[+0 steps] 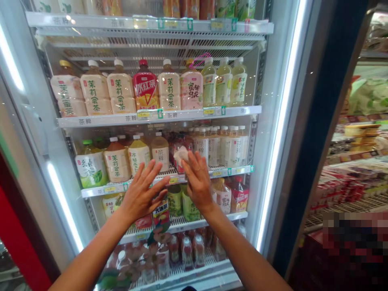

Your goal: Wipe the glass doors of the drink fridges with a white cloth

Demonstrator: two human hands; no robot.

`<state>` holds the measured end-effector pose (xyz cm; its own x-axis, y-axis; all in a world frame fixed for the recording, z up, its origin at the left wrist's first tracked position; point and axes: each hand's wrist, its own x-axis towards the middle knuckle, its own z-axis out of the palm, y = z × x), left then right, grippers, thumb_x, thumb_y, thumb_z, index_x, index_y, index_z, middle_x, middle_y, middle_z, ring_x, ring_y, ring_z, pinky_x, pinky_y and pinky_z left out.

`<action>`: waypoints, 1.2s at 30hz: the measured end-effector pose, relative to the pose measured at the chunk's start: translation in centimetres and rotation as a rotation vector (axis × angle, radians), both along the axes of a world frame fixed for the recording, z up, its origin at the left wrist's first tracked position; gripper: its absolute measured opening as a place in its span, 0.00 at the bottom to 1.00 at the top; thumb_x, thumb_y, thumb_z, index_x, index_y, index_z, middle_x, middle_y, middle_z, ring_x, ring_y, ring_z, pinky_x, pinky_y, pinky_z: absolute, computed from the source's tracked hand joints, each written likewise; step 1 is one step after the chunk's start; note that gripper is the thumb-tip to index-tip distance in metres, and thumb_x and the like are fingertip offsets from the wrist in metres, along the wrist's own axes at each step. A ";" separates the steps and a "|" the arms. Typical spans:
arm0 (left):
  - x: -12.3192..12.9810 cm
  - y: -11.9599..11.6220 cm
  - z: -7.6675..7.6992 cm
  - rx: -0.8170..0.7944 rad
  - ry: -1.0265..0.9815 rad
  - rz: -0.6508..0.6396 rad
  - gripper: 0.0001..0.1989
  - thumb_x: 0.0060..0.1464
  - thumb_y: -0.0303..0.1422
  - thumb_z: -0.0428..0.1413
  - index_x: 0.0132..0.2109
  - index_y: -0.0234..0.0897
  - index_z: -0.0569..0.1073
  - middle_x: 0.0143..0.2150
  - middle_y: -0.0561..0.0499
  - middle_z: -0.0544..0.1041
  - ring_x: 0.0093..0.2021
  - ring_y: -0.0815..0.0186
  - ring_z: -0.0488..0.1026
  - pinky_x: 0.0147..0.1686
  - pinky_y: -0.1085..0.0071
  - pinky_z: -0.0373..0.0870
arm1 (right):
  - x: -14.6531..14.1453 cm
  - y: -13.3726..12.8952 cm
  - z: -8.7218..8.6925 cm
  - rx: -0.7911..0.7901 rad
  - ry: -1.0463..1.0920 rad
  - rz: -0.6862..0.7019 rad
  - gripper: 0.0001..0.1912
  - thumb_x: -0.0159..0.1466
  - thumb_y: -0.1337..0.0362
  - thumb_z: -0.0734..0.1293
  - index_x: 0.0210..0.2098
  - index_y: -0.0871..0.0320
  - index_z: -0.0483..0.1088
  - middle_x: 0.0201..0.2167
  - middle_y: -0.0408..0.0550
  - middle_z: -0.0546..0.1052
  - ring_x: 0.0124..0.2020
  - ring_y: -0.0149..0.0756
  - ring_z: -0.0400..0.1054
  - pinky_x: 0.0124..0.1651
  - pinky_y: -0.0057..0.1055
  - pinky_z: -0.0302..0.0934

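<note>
My right hand [198, 184] is raised in front of a drinks fridge and presses a crumpled white tissue or cloth [181, 154], which pokes out past its fingertips. Its fingers lie close together over the wad, so part of the white piece is hidden. To its left, my left hand [144, 190] is spread with nothing in it, palm towards the glass; whether it touches cannot be made out. Between the hands and the bottles is the see-through fridge door, bearing reflections and a pink mark [201, 60].
Behind the glass, shelves hold several bottles, among them a red-labelled tea bottle [146, 87] and a green-capped one [91, 163]. A lit strip [280, 125] and a dark frame [321, 121] edge the right side. Further right are store shelves [348, 161] with packaged goods.
</note>
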<state>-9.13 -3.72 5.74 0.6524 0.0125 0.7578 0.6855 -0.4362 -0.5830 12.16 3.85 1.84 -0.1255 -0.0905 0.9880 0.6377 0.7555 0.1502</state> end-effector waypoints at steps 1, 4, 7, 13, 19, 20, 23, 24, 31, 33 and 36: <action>-0.9 -0.3 0.8 0.036 -0.045 0.020 0.49 0.57 0.31 0.63 0.77 0.46 0.45 0.80 0.48 0.42 0.79 0.54 0.44 0.77 0.48 0.44 | -0.2 0.1 0.3 -0.010 0.011 -0.013 0.41 0.70 0.79 0.54 0.77 0.49 0.42 0.77 0.47 0.49 0.79 0.46 0.39 0.76 0.60 0.49; -3.4 -0.6 2.6 0.099 -0.192 0.109 0.46 0.57 0.31 0.62 0.76 0.45 0.48 0.80 0.47 0.44 0.79 0.53 0.43 0.77 0.47 0.40 | -1.8 -0.1 -0.5 0.016 -0.142 -0.018 0.39 0.69 0.78 0.55 0.77 0.57 0.42 0.77 0.51 0.49 0.79 0.45 0.37 0.78 0.54 0.46; -5.1 -0.3 3.3 0.118 -0.266 0.208 0.42 0.59 0.32 0.59 0.76 0.46 0.51 0.80 0.47 0.46 0.79 0.54 0.42 0.77 0.47 0.35 | -3.4 -0.4 -1.7 0.136 -0.416 -0.020 0.33 0.70 0.75 0.56 0.74 0.67 0.53 0.74 0.54 0.58 0.78 0.44 0.39 0.80 0.49 0.39; -5.4 0.5 2.6 0.155 -0.276 0.299 0.39 0.60 0.35 0.58 0.75 0.47 0.54 0.79 0.50 0.48 0.79 0.53 0.45 0.77 0.47 0.37 | -2.8 0.2 1.3 0.099 -0.238 -0.072 0.36 0.71 0.76 0.54 0.76 0.59 0.44 0.75 0.52 0.54 0.78 0.43 0.37 0.79 0.56 0.38; -5.2 0.5 1.5 0.149 -0.323 0.279 0.40 0.60 0.34 0.58 0.75 0.50 0.53 0.79 0.51 0.49 0.78 0.53 0.47 0.76 0.45 0.42 | -5.1 -1.3 0.7 0.078 -0.369 0.038 0.33 0.73 0.76 0.53 0.75 0.63 0.47 0.73 0.54 0.58 0.78 0.42 0.39 0.76 0.52 0.52; -5.3 0.5 1.1 0.143 -0.326 0.281 0.40 0.60 0.33 0.58 0.75 0.49 0.52 0.79 0.51 0.48 0.78 0.53 0.47 0.77 0.46 0.41 | -5.2 -1.5 0.2 0.113 -0.462 0.060 0.30 0.73 0.75 0.54 0.74 0.65 0.51 0.72 0.54 0.61 0.77 0.42 0.41 0.76 0.48 0.54; -5.6 0.3 0.0 0.129 -0.324 0.296 0.40 0.60 0.33 0.58 0.76 0.46 0.52 0.80 0.51 0.46 0.79 0.55 0.45 0.78 0.50 0.40 | -4.7 -1.4 -0.1 0.156 -0.508 0.071 0.28 0.74 0.74 0.56 0.73 0.64 0.55 0.70 0.54 0.66 0.76 0.41 0.47 0.75 0.45 0.56; -5.7 0.2 -0.4 0.127 -0.322 0.302 0.40 0.60 0.33 0.58 0.76 0.45 0.52 0.80 0.51 0.45 0.79 0.55 0.44 0.78 0.50 0.39 | -4.5 -1.3 -0.1 0.137 -0.426 0.054 0.30 0.74 0.75 0.56 0.74 0.62 0.52 0.70 0.53 0.65 0.76 0.41 0.48 0.75 0.48 0.55; -3.8 -0.8 -6.7 0.072 -0.387 0.295 0.40 0.59 0.29 0.59 0.75 0.44 0.55 0.80 0.51 0.40 0.80 0.53 0.36 0.78 0.47 0.31 | -5.0 -1.5 -4.5 0.118 -0.374 0.063 0.30 0.73 0.76 0.57 0.73 0.61 0.55 0.71 0.54 0.62 0.76 0.42 0.46 0.75 0.48 0.55; -2.8 -1.3 -10.4 0.010 -0.394 0.269 0.42 0.58 0.26 0.59 0.75 0.48 0.52 0.80 0.53 0.41 0.80 0.55 0.37 0.78 0.46 0.31 | -4.2 -1.4 -6.7 0.139 -0.418 0.050 0.29 0.73 0.75 0.57 0.72 0.61 0.58 0.70 0.53 0.63 0.75 0.40 0.49 0.74 0.44 0.55; -2.1 -1.4 -15.5 -0.101 -0.442 0.310 0.43 0.59 0.26 0.58 0.76 0.50 0.50 0.80 0.54 0.42 0.80 0.55 0.39 0.78 0.45 0.32 | -2.8 -1.1 -9.3 -0.035 -0.073 -0.106 0.34 0.70 0.79 0.54 0.75 0.63 0.49 0.74 0.56 0.56 0.77 0.44 0.44 0.76 0.54 0.48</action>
<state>-11.21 -5.14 -9.75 0.2267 0.2404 0.9439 0.9608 -0.2141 -0.1762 9.34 2.76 -7.46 -0.2040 -0.0385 0.9782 0.7027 0.6900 0.1737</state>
